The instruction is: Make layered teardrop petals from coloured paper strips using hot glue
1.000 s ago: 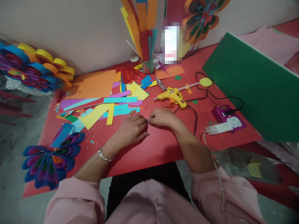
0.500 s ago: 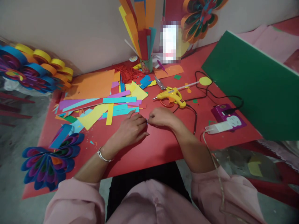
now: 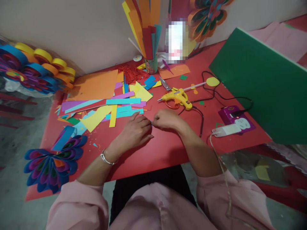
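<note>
My left hand (image 3: 136, 131) and my right hand (image 3: 166, 119) meet low over the red table (image 3: 153, 153), knuckles up. Between their fingertips shows a tiny blue piece (image 3: 151, 123), mostly hidden by the fingers; its kind is too small to tell. Both hands are closed on it, the left thumb lying off to the side. A yellow hot glue gun (image 3: 176, 96) lies just beyond my right hand, beside scissors (image 3: 165, 83) with orange handles. Turquoise, purple and yellow paper strips (image 3: 123, 101) lie just past my left hand.
A blue and purple looped-paper flower (image 3: 54, 164) sits at the left edge. Paper strips stand in a cup (image 3: 151, 65) at the back. On the right are a purple power box (image 3: 236, 118), black cable and a leaning green board (image 3: 261, 89).
The hands keep nearly the same pose, fingertips together around the tiny blue piece. The camera view has shifted slightly; nothing on the table has visibly moved.
</note>
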The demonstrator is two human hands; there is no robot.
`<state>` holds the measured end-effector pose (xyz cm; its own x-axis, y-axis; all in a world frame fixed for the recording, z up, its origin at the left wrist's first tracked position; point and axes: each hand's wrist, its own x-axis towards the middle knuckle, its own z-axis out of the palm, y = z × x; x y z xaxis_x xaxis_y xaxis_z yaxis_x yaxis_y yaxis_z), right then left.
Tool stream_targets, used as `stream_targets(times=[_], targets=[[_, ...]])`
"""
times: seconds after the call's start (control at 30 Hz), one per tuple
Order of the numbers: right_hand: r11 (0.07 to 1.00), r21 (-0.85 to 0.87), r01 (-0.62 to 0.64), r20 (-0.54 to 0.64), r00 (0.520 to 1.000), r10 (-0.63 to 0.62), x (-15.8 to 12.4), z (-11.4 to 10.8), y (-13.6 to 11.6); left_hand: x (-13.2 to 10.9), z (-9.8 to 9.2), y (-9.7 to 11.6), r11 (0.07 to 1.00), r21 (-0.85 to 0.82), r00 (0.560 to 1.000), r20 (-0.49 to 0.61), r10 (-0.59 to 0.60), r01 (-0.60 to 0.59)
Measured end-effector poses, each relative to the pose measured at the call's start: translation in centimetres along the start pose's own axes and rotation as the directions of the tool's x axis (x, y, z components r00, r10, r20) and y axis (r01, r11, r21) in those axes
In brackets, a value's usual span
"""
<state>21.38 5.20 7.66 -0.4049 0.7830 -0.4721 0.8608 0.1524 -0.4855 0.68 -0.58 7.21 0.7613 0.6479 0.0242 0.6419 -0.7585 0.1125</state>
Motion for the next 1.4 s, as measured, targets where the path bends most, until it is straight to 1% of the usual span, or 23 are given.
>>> stream_targets(times=[0.13, 0.4, 0.57, 0.8, 0.97, 1.4], targets=[[1.000, -0.010, 0.004, -0.005, 1.000, -0.004, 0.07, 0.05, 0.00, -0.09, 0.01, -0.10, 1.000, 0.007, 1.000, 0.021, -0.002, 0.002], [1.000, -0.025, 0.013, -0.007, 1.000, -0.013, 0.16, 0.08, 0.11, -0.17, 0.09, -0.12, 1.000, -0.014, 1.000, 0.001, -0.001, 0.001], [1.000, -0.008, 0.012, -0.012, 1.000, -0.012, 0.38, 0.26, 0.35, -0.07, 0.08, -0.12, 1.000, -0.007, 1.000, 0.011, -0.004, 0.004], [1.000, 0.009, -0.012, 0.007, 1.000, 0.011, 0.01, -0.10, -0.04, -0.08, 0.02, -0.07, 0.999, -0.032, 1.000, -0.002, -0.010, 0.010], [1.000, 0.012, 0.002, 0.001, 1.000, -0.002, 0.04, -0.01, -0.01, -0.07, 0.04, -0.09, 1.000, -0.014, 1.000, 0.009, -0.005, 0.005], [0.998, 0.053, -0.024, 0.018, 1.000, 0.023, -0.42, -0.29, -0.40, -0.05, -0.02, -0.07, 1.000, -0.008, 1.000, 0.007, -0.007, 0.007]])
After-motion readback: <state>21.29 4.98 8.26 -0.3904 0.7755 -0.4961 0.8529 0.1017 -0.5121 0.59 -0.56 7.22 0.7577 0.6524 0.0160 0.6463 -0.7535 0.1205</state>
